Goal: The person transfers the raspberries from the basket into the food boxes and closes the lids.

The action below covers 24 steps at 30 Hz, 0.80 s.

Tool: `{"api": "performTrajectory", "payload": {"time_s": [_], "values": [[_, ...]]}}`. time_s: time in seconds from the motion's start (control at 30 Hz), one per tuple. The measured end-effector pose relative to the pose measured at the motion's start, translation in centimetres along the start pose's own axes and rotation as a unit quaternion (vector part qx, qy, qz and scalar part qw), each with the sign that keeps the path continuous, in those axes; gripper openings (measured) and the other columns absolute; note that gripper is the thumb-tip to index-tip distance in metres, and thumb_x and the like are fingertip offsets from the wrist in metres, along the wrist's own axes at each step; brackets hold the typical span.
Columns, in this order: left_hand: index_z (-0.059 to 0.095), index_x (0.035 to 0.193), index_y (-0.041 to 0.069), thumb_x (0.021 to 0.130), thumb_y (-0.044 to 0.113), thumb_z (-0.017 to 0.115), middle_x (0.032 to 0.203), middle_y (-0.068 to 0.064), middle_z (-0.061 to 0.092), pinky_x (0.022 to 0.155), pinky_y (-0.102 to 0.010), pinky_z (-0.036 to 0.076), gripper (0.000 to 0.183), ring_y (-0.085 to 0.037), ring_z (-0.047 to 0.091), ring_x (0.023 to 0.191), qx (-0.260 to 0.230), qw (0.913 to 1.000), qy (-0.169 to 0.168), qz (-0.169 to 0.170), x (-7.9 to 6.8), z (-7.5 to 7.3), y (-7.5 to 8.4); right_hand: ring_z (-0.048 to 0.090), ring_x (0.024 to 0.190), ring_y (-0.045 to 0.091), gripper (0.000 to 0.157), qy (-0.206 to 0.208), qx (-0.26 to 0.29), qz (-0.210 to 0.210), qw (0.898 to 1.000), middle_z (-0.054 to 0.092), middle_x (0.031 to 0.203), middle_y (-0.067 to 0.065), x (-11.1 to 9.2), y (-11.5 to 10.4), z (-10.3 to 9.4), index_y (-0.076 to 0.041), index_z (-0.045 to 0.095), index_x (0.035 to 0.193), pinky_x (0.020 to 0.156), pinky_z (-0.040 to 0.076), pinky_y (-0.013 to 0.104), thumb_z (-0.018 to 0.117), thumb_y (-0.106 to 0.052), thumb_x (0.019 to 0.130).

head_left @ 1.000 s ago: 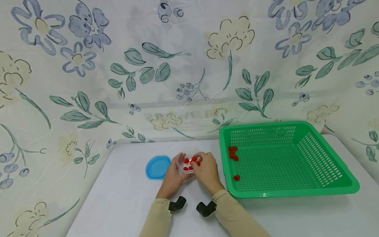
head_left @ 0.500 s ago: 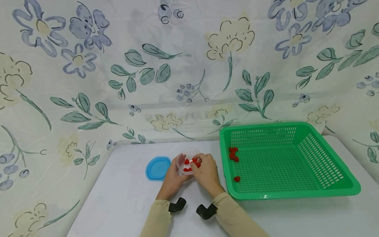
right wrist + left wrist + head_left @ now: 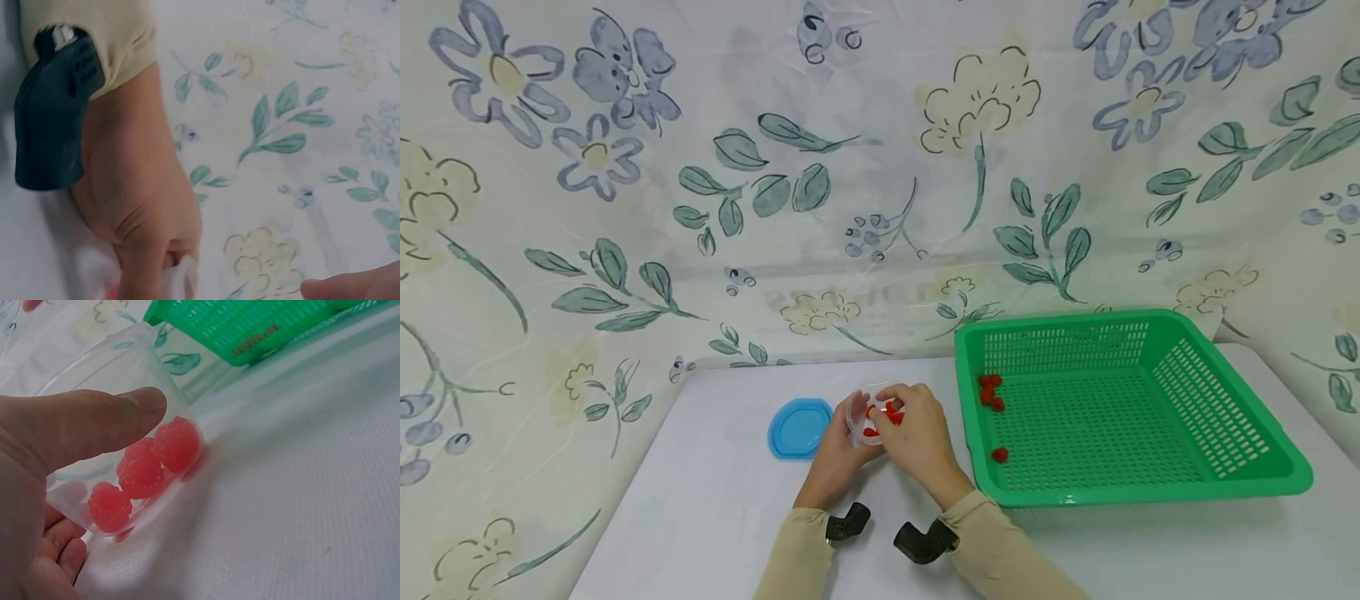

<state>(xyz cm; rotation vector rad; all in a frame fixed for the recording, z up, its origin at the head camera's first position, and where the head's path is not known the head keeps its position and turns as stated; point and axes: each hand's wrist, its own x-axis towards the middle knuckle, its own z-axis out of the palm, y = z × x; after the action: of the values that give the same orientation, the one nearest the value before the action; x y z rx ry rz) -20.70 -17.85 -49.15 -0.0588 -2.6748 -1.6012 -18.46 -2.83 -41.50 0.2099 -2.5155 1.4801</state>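
Note:
My left hand [image 3: 837, 454] holds a small clear plastic tub [image 3: 100, 362] from the left side, thumb along its wall. Several red raspberries [image 3: 140, 475] lie at the tub's bottom. The tub is tilted in the left wrist view, its base close to the white tabletop. My right hand [image 3: 925, 437] reaches in over the tub's right side with bent fingers, the thumb touching the raspberries in the head view. Whether a berry is pinched is hidden. In the right wrist view, the right hand [image 3: 147, 206] covers most of the tub, with a little red showing beside the thumb.
A blue lid [image 3: 799, 429] lies on the white table [image 3: 715, 500] just left of the hands. To the right stands a large green basket [image 3: 1105, 492], with several raspberries [image 3: 989, 392] along its left side. Behind the table hangs a flowered cloth [image 3: 880, 167].
My right thumb and fingers have shifted slightly left and farther over the tub, and raspberries inside look differently placed. The left hand, lid and basket stay put.

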Motion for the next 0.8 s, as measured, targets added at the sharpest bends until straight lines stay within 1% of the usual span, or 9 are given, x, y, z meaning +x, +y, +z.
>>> {"api": "performTrajectory", "payload": {"time_s": [0.13, 0.23, 0.4, 0.57, 0.67, 0.8], "values": [[0.034, 0.155, 0.015, 0.077, 0.015, 0.088, 0.154, -0.007, 0.045, 0.109, -0.062, 0.038, 0.095, -0.034, 0.036, 0.144, 0.002, 0.9999, 0.002, -0.012, -0.1, 0.1, 0.1, 0.058, 0.087, 0.025, 0.019, -0.010, 0.010, -0.007, 1.000, 0.060, 0.094, 0.010, -0.3, -0.9, -0.4, -0.006, 0.073, 0.106, 0.067, 0.059, 0.033, 0.074, -0.014, 0.089], [0.033, 0.156, 0.013, 0.078, 0.014, 0.087, 0.154, -0.010, 0.044, 0.107, -0.063, 0.039, 0.095, -0.036, 0.037, 0.143, 0.007, 0.9999, 0.000, -0.007, -0.1, 0.1, 0.0, 0.057, 0.086, 0.023, 0.018, -0.012, 0.014, -0.018, 1.000, 0.059, 0.093, 0.008, -0.4, -1.5, -0.9, -0.007, 0.073, 0.106, 0.065, 0.058, 0.031, 0.073, -0.014, 0.090], [0.032, 0.156, 0.014, 0.078, 0.015, 0.087, 0.154, -0.009, 0.045, 0.107, -0.062, 0.039, 0.095, -0.035, 0.037, 0.142, 0.004, 1.0000, -0.003, 0.000, -0.1, 0.0, -0.2, 0.054, 0.082, 0.021, 0.017, -0.009, 0.010, -0.047, 0.999, 0.057, 0.090, 0.006, -0.4, -2.4, -2.3, -0.006, 0.073, 0.106, 0.062, 0.051, 0.027, 0.072, -0.015, 0.091], [0.032, 0.156, 0.013, 0.078, 0.020, 0.088, 0.154, -0.008, 0.044, 0.108, -0.058, 0.041, 0.097, -0.034, 0.038, 0.141, -0.014, 0.9999, -0.008, -0.002, -0.1, 0.0, -0.1, 0.048, 0.075, 0.017, 0.016, 0.006, 0.000, -0.067, 0.998, 0.057, 0.087, 0.005, -0.2, -2.6, -3.9, -0.008, 0.075, 0.105, 0.062, 0.044, 0.029, 0.072, -0.016, 0.090], [0.032, 0.155, 0.014, 0.076, 0.025, 0.089, 0.154, -0.007, 0.044, 0.107, -0.056, 0.043, 0.098, -0.033, 0.038, 0.141, -0.022, 0.9997, -0.006, -0.007, -0.1, 0.1, 0.0, 0.047, 0.074, 0.018, 0.015, 0.014, -0.001, -0.077, 0.997, 0.057, 0.086, 0.005, 0.1, -2.4, -4.8, -0.008, 0.074, 0.103, 0.064, 0.044, 0.031, 0.072, -0.014, 0.090], [0.033, 0.155, 0.016, 0.074, 0.033, 0.090, 0.154, -0.005, 0.044, 0.106, -0.054, 0.045, 0.100, -0.032, 0.038, 0.142, -0.022, 0.9997, 0.000, -0.013, -0.2, 0.3, 0.1, 0.049, 0.076, 0.020, 0.015, 0.015, -0.009, -0.084, 0.996, 0.058, 0.087, 0.005, 0.6, -2.1, -6.2, -0.006, 0.074, 0.104, 0.065, 0.045, 0.032, 0.073, -0.013, 0.090]]}}
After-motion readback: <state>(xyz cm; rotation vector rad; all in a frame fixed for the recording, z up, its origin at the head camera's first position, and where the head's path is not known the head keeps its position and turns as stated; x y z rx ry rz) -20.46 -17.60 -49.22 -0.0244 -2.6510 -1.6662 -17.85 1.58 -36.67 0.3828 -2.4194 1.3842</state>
